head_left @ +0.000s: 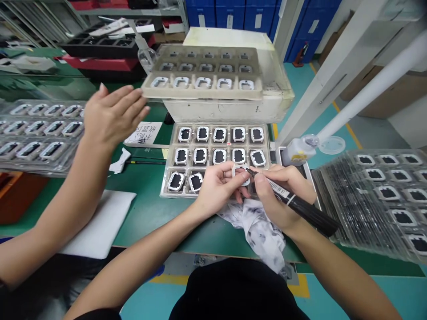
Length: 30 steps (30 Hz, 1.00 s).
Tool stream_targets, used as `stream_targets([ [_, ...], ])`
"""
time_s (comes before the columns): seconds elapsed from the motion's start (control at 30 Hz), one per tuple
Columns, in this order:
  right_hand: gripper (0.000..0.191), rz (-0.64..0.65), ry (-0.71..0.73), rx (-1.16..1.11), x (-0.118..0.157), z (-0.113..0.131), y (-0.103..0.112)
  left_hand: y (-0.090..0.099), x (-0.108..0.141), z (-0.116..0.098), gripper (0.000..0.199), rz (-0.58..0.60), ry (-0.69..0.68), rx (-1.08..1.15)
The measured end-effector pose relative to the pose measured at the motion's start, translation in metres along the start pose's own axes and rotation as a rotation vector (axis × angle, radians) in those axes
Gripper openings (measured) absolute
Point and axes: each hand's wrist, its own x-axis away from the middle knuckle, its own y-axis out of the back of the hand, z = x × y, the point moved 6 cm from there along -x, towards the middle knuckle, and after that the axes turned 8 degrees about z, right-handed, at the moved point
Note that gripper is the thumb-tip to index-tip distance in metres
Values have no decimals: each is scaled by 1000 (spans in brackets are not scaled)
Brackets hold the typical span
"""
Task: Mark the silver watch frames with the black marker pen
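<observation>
The left hand [214, 186] pinches a white frame [235, 170] over the tray [166, 180], towards four o'clock; probably light, stiff, best held by its rim. The right hand [287, 195] grips a black marker [311, 215].

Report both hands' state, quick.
Left hand: closed, pinching a white frame.
Right hand: closed around a black marker, its tip at the frame.

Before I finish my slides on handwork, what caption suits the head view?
Left hand holding a white frame, right hand a black marker, over a tray of frames.
</observation>
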Motion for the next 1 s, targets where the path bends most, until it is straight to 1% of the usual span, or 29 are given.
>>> stream_targets([
  [0.3,10,-10,13,-33,1,-1,-1,1,1,-1,44,1,-14,5],
  [0.47,11,19,39,-24,1,0,-2,3,1,0,43,-1,-33,-18],
  [0.6,16,60,54,12,0,4,-2,3,2,0,40,-7,-42,-28],
  [0.7,18,60,59,30,1,5,-2,3,4,-2,36,-18,-54,-35],
  [0.83,19,49,64,-2,1,6,-2,2,7,-7,32,-50,-120,-85],
  [1.0,21,91,81,14,1,7,-5,2,9,-7,33,-69,-219,-183],
])
